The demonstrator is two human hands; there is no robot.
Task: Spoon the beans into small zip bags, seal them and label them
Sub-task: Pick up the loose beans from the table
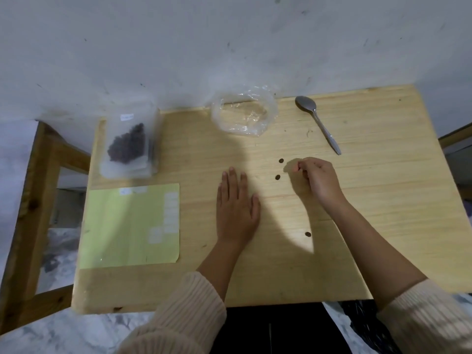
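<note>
My left hand (236, 205) lies flat on the wooden table (383, 200), fingers apart, holding nothing. My right hand (315, 178) rests to its right with the fingertips pinched together; I cannot see whether a bean sits between them. Three loose brown beans lie on the table: one (281, 161) and another (277, 177) just left of my right fingertips, a third (308, 234) nearer me. A stack of small zip bags (130, 144) at the far left has dark beans and a white label in the top one. A metal spoon (318, 122) lies at the far right.
An empty, crumpled clear plastic bag (244, 113) sits at the table's far edge by the wall. A yellow-green label sheet (130, 226) with several white stickers lies at the near left. A wooden frame (30, 200) stands left of the table.
</note>
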